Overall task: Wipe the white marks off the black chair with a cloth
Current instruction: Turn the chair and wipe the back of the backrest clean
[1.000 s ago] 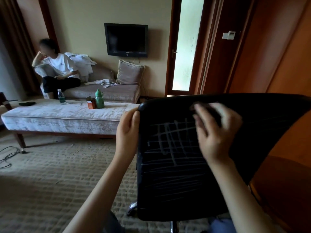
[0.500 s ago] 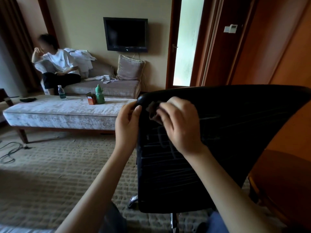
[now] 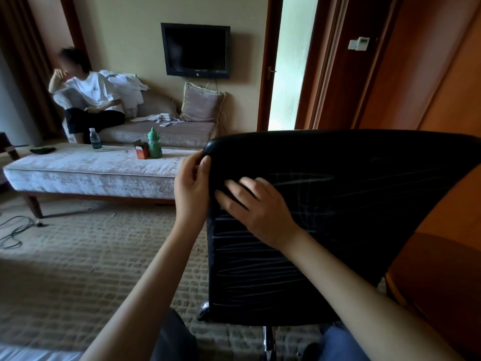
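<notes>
1. The black chair stands on the carpet right in front of the person, with its back turned to the camera.
2. The chair back has thin white marks on it. Long lines run side to side low down, and faint crossed lines show higher up, to the right of the hands.
3. The left hand holds the left edge of the chair back, near the top corner. Its fingers are curled round the edge and its thumb rests on the front.
4. The right hand lies flat on the chair back, just beside the left hand. Its fingers are straight, a little spread, and pressed on the black surface.
5. The cloth cannot be made out. It is all dark under the right hand's fingers.
6. A long pale bench stands behind the left hand. On it are a clear water bottle, a green bottle and a small orange box. The box touches the green bottle.
7. Behind the bench is a sofa with a cushion. A person in a white shirt sits at its left end.
8. A dark TV hangs on the wall above the sofa.
9. A black cable lies on the carpet at the far left.
10. A brown wooden table is at the right, near the chair.
</notes>
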Motion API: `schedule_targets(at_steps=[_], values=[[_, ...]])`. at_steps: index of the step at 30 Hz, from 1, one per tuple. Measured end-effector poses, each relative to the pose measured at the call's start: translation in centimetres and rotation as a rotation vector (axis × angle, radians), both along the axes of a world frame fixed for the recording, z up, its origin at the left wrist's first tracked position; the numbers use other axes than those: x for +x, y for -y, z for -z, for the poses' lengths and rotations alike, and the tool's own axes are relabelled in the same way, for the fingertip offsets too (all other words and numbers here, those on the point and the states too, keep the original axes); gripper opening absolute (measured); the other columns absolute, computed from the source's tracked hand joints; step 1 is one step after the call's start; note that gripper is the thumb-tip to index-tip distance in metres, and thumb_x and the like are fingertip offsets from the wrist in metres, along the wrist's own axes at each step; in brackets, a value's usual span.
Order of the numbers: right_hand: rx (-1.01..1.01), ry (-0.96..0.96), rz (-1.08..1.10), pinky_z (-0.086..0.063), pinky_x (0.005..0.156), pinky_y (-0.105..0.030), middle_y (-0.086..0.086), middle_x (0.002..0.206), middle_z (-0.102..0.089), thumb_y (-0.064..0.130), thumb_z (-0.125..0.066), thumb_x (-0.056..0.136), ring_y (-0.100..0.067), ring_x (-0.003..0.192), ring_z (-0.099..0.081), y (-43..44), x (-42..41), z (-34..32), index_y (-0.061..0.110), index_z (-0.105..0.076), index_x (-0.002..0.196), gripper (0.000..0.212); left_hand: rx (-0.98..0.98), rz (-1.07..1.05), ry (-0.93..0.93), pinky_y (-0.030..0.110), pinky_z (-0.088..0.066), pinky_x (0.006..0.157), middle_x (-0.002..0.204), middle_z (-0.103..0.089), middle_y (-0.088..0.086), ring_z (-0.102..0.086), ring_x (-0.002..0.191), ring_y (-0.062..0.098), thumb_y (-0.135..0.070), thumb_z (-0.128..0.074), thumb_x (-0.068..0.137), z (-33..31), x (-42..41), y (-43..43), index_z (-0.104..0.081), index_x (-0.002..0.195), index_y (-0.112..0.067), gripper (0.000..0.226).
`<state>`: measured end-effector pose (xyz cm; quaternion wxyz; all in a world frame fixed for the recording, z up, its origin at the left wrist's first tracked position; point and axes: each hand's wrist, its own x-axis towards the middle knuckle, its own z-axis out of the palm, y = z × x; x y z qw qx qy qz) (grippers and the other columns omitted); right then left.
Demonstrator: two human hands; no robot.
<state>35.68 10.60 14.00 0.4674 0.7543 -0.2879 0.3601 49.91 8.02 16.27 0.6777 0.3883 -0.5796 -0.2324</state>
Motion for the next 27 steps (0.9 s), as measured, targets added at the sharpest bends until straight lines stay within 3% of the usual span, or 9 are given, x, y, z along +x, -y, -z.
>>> schedule_targets(at_steps=[4,7,9,11,14,18,21,24,27], values=[[0.009,0.148,-0.086,-0.052,0.071,-0.038,-0.015,0.099,-0.069,0.009,-0.046,0.099,-0.033,0.08,-0.059,-2.2,0.0,-3.4,0.007,-0.07,0.099,0.023,-0.027,-0.004,-0.004,0.029,-0.045,0.082,0.098,-0.063,0.009,-0.055,0.09,0.013,-0.027,-0.046,0.092,0.3,0.1,0.0,-0.062,0.108,-0.007,0.03],[-0.072,0.305,-0.077,-0.05,0.073,-0.038,-0.014,0.097,-0.069,0.009,-0.046,0.099,-0.032,0.082,-0.054,-2.4,-1.4,-5.8,0.006,-0.069,0.099,0.023,-0.015,-0.006,-0.005,0.028,-0.045,0.085,0.103,-0.062,0.008,-0.056,0.096,0.015,-0.024,-0.046,0.095,0.4,-0.2,0.1,-0.06,0.112,-0.004,0.03],[-0.057,0.233,-0.047,-0.047,0.077,-0.039,-0.013,0.099,-0.07,0.009,-0.047,0.099,-0.031,0.085,-0.052,-1.6,-1.6,-3.7,0.005,-0.072,0.096,0.026,-0.023,-0.003,0.008,0.034,-0.045,0.092,0.108,-0.061,0.01,-0.056,0.102,0.017,-0.032,-0.046,0.093,0.4,-0.6,0.0,-0.058,0.115,-0.005,0.037],[0.033,0.003,-0.004,-0.045,0.079,-0.037,-0.013,0.097,-0.07,0.006,-0.06,0.092,-0.031,0.085,-0.053,-0.8,-1.6,0.9,0.006,-0.072,0.091,0.012,-0.011,0.008,0.036,0.037,-0.045,0.097,0.115,-0.058,0.009,-0.055,0.109,0.019,-0.037,-0.053,0.089,0.5,-1.2,-0.1,-0.053,0.12,-0.007,0.043],[0.156,-0.169,0.022,-0.048,0.074,-0.036,-0.011,0.098,-0.069,0.005,-0.069,0.084,-0.03,0.085,-0.054,-0.6,-2.3,2.7,0.009,-0.067,0.092,0.009,0.005,-0.015,0.03,0.038,-0.043,0.101,0.125,-0.054,0.004,-0.051,0.118,0.017,-0.024,-0.062,0.089,0.6,-1.8,-0.2,-0.047,0.129,-0.01,0.045],[-0.011,0.086,-0.023,-0.042,0.076,-0.034,-0.012,0.101,-0.068,0.002,-0.061,0.089,-0.027,0.082,-0.045,-1.9,-3.2,-4.1,0.006,-0.065,0.103,0.015,-0.018,-0.07,-0.017,0.038,-0.039,0.105,0.124,-0.052,0.002,-0.049,0.12,0.018,-0.017,-0.063,0.088,0.7,-1.9,0.4,-0.047,0.13,-0.009,0.045],[-0.015,0.178,-0.013,-0.041,0.082,-0.035,-0.012,0.116,-0.048,0.005,-0.05,0.095,-0.028,0.088,-0.044,-2.1,-3.8,-5.7,0.004,-0.054,0.117,0.022,-0.021,-0.053,-0.038,0.038,-0.04,0.105,0.125,-0.053,0.003,-0.05,0.12,0.018,-0.017,-0.063,0.088,0.8,-1.7,0.8,-0.047,0.13,-0.012,0.045],[0.131,0.137,0.03,-0.047,0.075,-0.039,-0.017,0.115,-0.054,0.005,-0.04,0.1,-0.03,0.085,-0.046,-1.2,-4.1,-1.1,-0.007,-0.065,0.106,0.029,-0.006,-0.057,-0.017,0.035,-0.041,0.104,0.125,-0.054,0.004,-0.051,0.119,0.018,-0.016,-0.063,0.089,0.5,-1.1,1.1,-0.048,0.129,-0.01,0.044],[0.241,-0.017,0.08,-0.054,0.067,-0.04,-0.019,0.104,-0.067,0.001,-0.049,0.095,-0.028,0.088,-0.05,-1.1,-3.9,1.5,-0.006,-0.069,0.101,0.022,-0.001,-0.046,0.002,0.031,-0.043,0.1,0.123,-0.054,0.003,-0.052,0.116,0.018,-0.019,-0.061,0.09,0.3,-0.5,1.3,-0.047,0.129,-0.01,0.042]])
